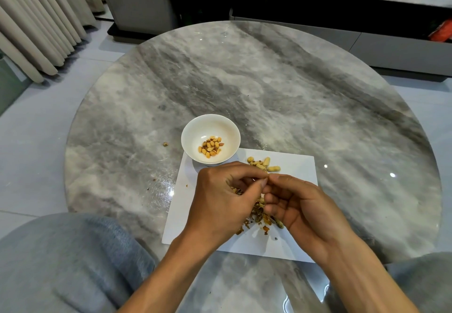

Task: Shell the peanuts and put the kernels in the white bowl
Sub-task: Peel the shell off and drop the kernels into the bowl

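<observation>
Head view shows both hands meeting over a sheet of white paper (293, 166) on the round marble desk (269, 80). Left hand (220, 197) and right hand (300, 205) have their fingers curled inward, tips touching at the centre; they appear to pinch one peanut between them, though the nut itself is hidden by the fingers (its state cannot be confirmed). Judged step: cracking or peeling a shell, mid-task.

White bowl (190, 129) stands just beyond the left hand, overlapping the paper's far left corner. It holds kernels (210, 147), roughly fifteen to twenty; an exact count is not possible.

Unshelled peanuts (263, 164) lie on the paper just beyond the hands: about four or five visible. One heap of broken shells (259, 214) lies under and between the hands. One stray fragment (165, 144) sits on the desk left of the bowl.

Next move, in my judgement: free the kernel, carry it a short way forward-left, release it over the bowl.
</observation>
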Demonstrator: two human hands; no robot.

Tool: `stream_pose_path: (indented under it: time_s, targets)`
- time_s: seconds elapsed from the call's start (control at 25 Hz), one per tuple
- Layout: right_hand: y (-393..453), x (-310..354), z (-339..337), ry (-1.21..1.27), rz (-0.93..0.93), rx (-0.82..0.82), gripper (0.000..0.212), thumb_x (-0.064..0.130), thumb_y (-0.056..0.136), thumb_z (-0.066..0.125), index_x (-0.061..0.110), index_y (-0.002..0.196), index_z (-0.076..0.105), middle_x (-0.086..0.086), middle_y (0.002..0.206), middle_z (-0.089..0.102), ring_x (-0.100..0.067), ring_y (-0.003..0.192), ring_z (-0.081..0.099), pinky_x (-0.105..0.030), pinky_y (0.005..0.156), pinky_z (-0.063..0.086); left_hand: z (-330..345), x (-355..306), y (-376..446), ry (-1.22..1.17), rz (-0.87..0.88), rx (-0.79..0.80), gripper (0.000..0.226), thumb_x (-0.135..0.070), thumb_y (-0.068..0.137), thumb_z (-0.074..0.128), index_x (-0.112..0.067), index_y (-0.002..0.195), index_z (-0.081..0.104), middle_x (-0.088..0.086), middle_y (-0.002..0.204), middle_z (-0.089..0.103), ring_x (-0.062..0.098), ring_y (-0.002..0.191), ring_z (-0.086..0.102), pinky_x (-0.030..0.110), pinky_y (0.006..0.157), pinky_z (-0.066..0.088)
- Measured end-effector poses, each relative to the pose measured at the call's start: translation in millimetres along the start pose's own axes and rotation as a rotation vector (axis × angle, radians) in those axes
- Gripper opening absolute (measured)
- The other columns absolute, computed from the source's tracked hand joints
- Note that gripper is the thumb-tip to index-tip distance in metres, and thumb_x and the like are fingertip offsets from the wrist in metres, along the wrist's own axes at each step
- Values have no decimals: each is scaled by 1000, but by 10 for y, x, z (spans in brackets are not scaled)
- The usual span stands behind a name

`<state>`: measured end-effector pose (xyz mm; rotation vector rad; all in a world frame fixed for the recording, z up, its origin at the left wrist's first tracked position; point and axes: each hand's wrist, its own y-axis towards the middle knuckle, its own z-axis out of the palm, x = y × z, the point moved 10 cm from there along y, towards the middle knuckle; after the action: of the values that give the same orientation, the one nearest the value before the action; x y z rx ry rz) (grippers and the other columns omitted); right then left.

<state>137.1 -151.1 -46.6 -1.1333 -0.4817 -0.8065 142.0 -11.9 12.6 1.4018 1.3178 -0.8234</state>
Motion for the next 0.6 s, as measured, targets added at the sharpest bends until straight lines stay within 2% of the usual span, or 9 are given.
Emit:
stream_pose_path:
  time_s: [0.16, 0.32, 0.48, 0.6]
  targets:
    - [13, -7, -38, 76, 17, -39, 9, 11, 70, 71, 5, 72, 77, -15, 75, 69, -16, 59, 64, -24, 54, 58, 63, 95, 1, -86, -126, 64, 23, -4, 82, 72, -22, 94, 79, -10, 90, 76, 6, 85, 72, 21, 74, 57]
    - [29, 12, -56, 139, -2, -52, 9, 8, 70, 70, 4, 74, 77, -17, 80, 70, -17, 65, 69, -25, 59, 59, 78, 53, -9, -86, -106, 67, 22, -12, 82, 69, -22, 99, 78, -9, 102, 72, 8, 98, 69, 22, 77, 56]
    - [21, 13, -55, 44, -24, -24, 26, 9, 77, 69, -5, 98, 74, -25, 105, 73, -26, 90, 71, -25, 68, 61, 84, 64, -11, -73, -89, 72, 20, -12, 83, 76, -20, 101, 79, -8, 97, 74, 10, 90, 70, 23, 75, 56]
    - [11, 12, -59, 35, -32, -30, 23, 9, 80, 69, -4, 98, 74, -29, 106, 70, -21, 79, 71, -24, 65, 60, 62, 65, -8, -54, -74, 58, 20, -7, 83, 78, -18, 100, 80, -7, 93, 75, 11, 86, 71, 22, 74, 56]
